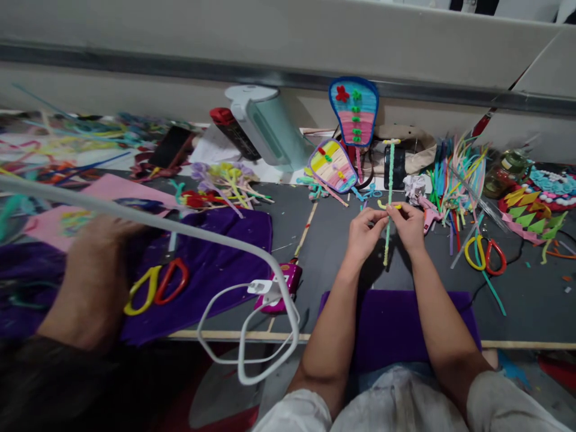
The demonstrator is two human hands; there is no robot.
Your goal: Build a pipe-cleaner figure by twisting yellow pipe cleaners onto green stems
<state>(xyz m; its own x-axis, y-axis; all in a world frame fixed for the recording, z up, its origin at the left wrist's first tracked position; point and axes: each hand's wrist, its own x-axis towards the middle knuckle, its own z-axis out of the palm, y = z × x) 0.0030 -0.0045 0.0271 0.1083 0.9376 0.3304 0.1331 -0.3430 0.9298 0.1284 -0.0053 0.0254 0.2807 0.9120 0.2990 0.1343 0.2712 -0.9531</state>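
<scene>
My left hand (365, 233) and my right hand (407, 225) meet over the dark table. Between their fingertips they pinch a short yellow pipe cleaner (395, 206), which crosses a long pale green twisted stem (390, 177). The stem stands upright in the view, with a small yellow piece at its top and its lower end hanging below my fingers. Both hands have their fingers closed. Beneath my forearms lies a purple cloth (389, 327).
Scissors (485, 255) and a pipe cleaner bundle (459, 174) lie right. Two decorated fans (354, 111) and a pale green kettle (272, 126) stand behind. At left, a person's hand (96, 258) is near other scissors (157, 288); a white cable (180, 225) crosses the foreground.
</scene>
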